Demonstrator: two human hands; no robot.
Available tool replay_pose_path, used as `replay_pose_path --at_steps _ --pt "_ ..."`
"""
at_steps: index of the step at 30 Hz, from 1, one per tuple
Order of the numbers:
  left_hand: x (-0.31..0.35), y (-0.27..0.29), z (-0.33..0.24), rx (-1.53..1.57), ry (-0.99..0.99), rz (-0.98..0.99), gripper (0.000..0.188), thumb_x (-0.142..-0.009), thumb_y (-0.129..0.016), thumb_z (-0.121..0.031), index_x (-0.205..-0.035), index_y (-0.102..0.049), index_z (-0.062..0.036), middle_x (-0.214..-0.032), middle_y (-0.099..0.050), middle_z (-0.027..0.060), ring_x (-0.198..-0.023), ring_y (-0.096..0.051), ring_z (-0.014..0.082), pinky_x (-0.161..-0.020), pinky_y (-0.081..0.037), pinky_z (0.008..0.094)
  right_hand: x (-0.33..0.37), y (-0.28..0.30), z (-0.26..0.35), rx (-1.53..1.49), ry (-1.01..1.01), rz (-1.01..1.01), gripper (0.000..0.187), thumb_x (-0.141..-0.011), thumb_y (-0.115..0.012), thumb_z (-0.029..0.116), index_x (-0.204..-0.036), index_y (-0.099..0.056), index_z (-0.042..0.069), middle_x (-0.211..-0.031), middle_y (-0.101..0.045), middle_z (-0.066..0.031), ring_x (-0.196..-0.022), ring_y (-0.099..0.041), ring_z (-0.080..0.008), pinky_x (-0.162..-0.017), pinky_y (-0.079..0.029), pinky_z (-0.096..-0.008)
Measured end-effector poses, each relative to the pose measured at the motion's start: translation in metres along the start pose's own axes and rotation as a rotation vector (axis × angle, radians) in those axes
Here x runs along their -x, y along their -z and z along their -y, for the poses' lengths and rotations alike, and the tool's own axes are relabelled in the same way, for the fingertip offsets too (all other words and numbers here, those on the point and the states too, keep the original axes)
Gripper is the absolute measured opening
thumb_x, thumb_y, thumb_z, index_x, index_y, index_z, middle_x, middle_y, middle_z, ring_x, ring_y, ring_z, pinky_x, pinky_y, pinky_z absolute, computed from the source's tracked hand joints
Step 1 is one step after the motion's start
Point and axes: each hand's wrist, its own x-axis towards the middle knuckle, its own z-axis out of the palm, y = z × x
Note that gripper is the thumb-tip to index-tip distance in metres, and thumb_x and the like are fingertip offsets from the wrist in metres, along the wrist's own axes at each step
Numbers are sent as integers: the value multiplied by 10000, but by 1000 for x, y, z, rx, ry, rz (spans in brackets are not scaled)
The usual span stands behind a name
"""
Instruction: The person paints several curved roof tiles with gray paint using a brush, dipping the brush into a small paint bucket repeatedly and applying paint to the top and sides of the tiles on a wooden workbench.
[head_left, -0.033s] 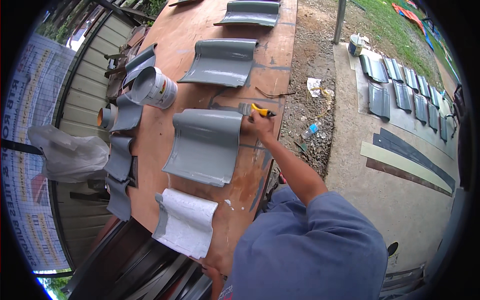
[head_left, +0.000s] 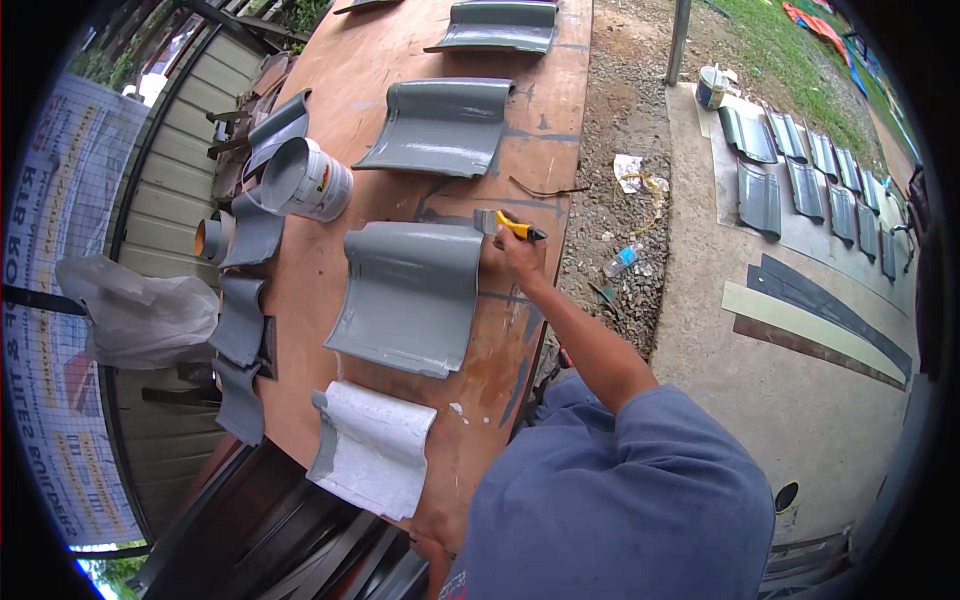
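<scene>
My right hand is closed round a paintbrush with a yellow and black handle. Its bristles are at the far right corner of a wet-looking grey curved roof tile lying on a wooden board table; whether they touch the tile is hard to tell. Nearer to me lies a white roof tile with a grey edge. Only part of my left hand shows, low in the picture by the table's near edge below the white tile; its fingers are mostly hidden.
A white paint bucket stands tilted at the table's left side. More grey tiles lie farther along. A plastic bag hangs at left. Gravel borders the table's right side, then concrete with several drying tiles.
The brush has turned slightly in my right hand and its bristles have shifted a little left. My left hand has moved slightly lower.
</scene>
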Motion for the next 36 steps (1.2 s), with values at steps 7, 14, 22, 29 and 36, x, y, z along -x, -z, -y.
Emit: replay_pose_path --at_steps 7,14,22,29,36 --pt "51 -18 -14 -73 130 14 618 -1072 -513 -448 -1313 -585 117 -1362 -626 262 -1163 -665 388 -956 -562 467 -2 21 10 -137 26 -81 268 -982 -726 155 -1184 -726 -21 -972 -738 -44 -814 -678 -92 -731 -580 -263" --pt "68 -25 -34 -132 148 19 626 -1072 -508 -451 -1322 -574 118 -1367 -618 269 -1173 -657 394 -965 -557 470 8 30 3 -90 8 218 344 -990 -662 115 -1303 -575 4 -1150 -671 -83 -939 -671 -138 -770 -579 -293" --pt "70 -34 -47 -169 152 34 635 -1071 -502 -455 -1333 -561 120 -1374 -609 277 -1184 -649 401 -975 -552 474 27 29 11 95 168 226 317 -932 -667 69 -1238 -603 14 -1024 -680 -145 -920 -699 -250 -841 -546 -372" --pt "68 -39 -46 -182 164 43 644 -1070 -497 -459 -1343 -549 122 -1379 -601 284 -1194 -642 407 -984 -547 477 34 52 32 -121 32 276 344 -984 -654 78 -1307 -560 3 -1151 -654 -126 -988 -662 -206 -845 -542 -342" --pt "65 -38 -39 -191 175 46 653 -1069 -492 -462 -1353 -538 124 -1385 -593 291 -1204 -634 412 -993 -542 480 69 39 5 241 368 433 388 -942 -681 99 -1304 -553 38 -1056 -679 -196 -948 -699 -354 -833 -546 -394"
